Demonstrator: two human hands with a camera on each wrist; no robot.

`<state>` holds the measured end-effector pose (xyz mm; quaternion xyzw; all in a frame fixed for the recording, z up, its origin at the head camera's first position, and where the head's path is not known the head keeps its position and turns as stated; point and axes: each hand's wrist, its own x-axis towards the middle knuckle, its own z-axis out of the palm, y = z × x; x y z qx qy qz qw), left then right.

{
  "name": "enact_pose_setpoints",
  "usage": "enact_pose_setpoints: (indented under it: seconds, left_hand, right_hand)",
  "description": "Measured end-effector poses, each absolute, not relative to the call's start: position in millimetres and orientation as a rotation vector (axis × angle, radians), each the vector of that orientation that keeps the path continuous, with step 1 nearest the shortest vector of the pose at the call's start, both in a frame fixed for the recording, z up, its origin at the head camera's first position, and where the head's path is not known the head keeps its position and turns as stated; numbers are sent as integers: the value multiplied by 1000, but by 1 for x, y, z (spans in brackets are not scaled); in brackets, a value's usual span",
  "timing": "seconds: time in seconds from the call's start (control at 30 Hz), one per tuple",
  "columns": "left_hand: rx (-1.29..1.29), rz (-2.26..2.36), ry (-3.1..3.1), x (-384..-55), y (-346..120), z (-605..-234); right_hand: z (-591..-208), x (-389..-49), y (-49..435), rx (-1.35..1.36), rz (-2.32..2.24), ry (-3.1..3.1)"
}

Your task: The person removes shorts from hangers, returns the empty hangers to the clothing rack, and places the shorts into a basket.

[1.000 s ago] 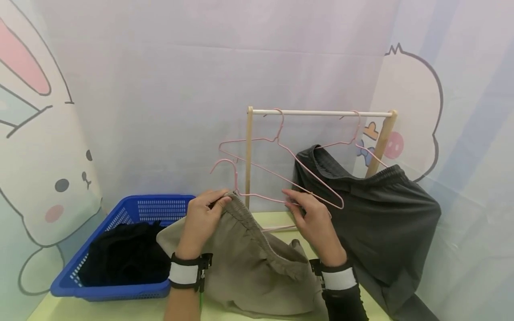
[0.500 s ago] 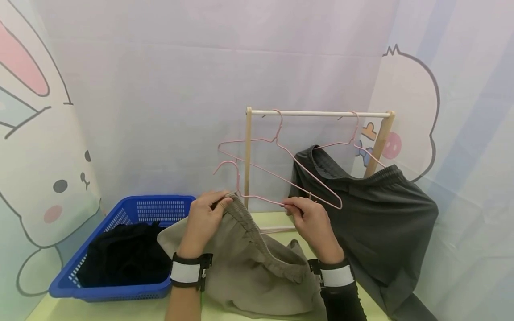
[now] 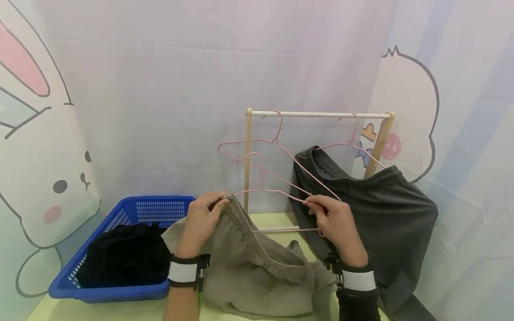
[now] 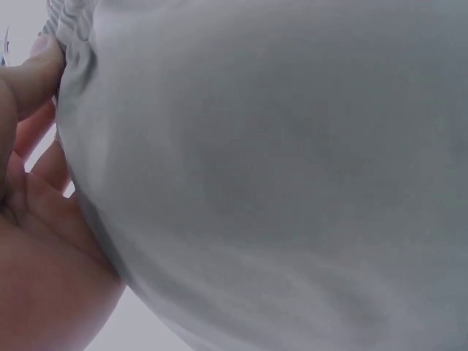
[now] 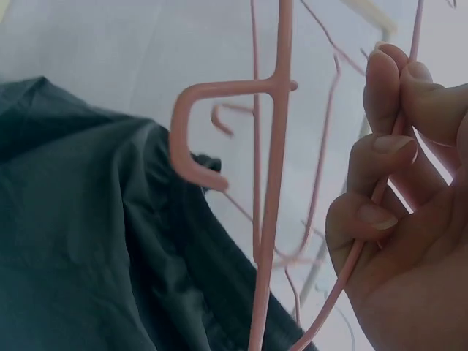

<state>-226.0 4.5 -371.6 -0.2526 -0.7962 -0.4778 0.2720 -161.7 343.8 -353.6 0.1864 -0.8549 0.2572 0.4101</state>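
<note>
Khaki elastic-waist pants (image 3: 257,285) lie over the table below my hands, their waistband sagging open. At the waistband's left end, my left hand (image 3: 202,223) pinches the gathered edge between thumb and fingers; the left wrist view is mostly filled by the cloth (image 4: 263,175). A pink wire hanger (image 3: 283,192) stands above the waistband, its left shoulder running behind the edge near my left fingers. My right hand (image 3: 335,225) grips the hanger's right shoulder. In the right wrist view, fingers curl round the wire, beside the hanger's small side hook (image 5: 183,131). Its lower left part is hidden by the pants.
Behind stands a small rack (image 3: 321,114) with wooden posts. A bare pink hanger (image 3: 237,141) and dark grey pants (image 3: 385,223) on another hanger hang from it. On the left, a blue basket (image 3: 108,292) holds black cloth (image 3: 124,258) on the pale yellow table (image 3: 80,310).
My right hand has taken hold of the hanger's right shoulder and moved right; the hanger has shifted right and its hook stands higher. The left hand stays nearly in place on the waistband.
</note>
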Motion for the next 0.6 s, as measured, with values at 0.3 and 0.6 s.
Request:
enact_pose_setpoints:
  seconds: [0.3, 0.6]
  left_hand:
    - [-676, -1288, -2159, -229, 4, -375]
    - [-654, -1314, -2173, -231, -4, -375]
  right_hand:
    - [-342, -137, 383, 304, 621, -2148]
    - [-339, -119, 409, 159, 587, -2170]
